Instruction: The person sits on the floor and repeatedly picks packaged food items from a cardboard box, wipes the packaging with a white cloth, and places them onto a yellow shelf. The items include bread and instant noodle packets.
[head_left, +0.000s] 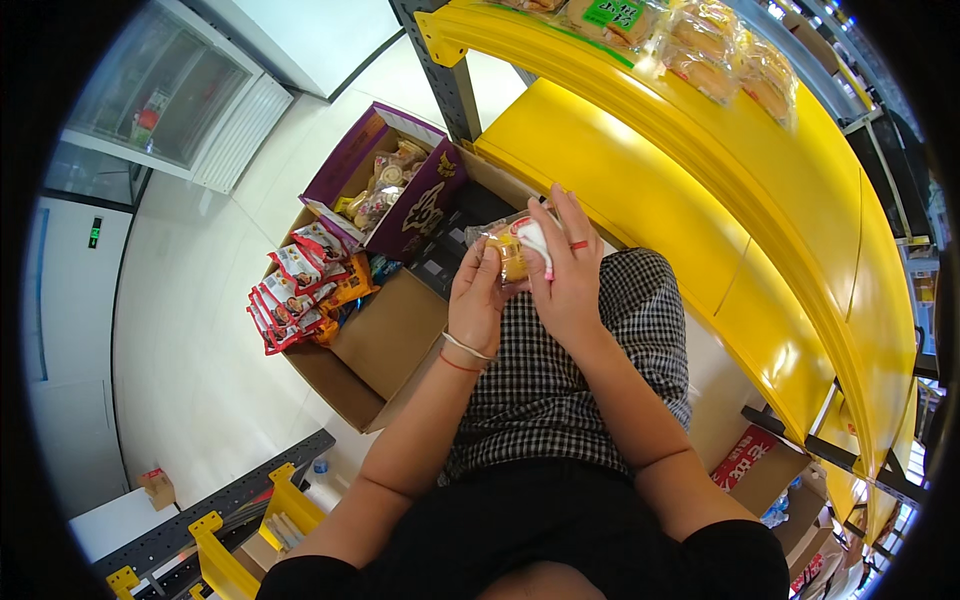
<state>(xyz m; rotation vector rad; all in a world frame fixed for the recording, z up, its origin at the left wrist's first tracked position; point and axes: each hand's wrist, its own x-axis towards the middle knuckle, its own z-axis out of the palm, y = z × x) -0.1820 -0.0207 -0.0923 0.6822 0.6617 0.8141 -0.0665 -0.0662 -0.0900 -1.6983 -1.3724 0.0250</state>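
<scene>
Above my lap, my left hand (478, 296) grips a clear-wrapped yellow-brown packaged bread or cake (506, 257) by its lower left side. My right hand (568, 274) holds a white cloth or tissue (537, 241) with a pink edge against the right part of the wrapper. Left of my hands stands a purple carton (424, 199) with wrapped baked goods (390, 180) inside. Below it, red and white snack bags (296, 281) and orange packets (352, 289) lie at the side of an open brown cardboard box (390, 330).
Yellow metal shelving (637, 165) curves along my right, with wrapped breads (701, 71) on its upper shelf. A glass-fronted cabinet (172, 90) is at the upper left. Another yellow and black rack (217, 540) stands lower left. More cartons (772, 472) sit at the lower right.
</scene>
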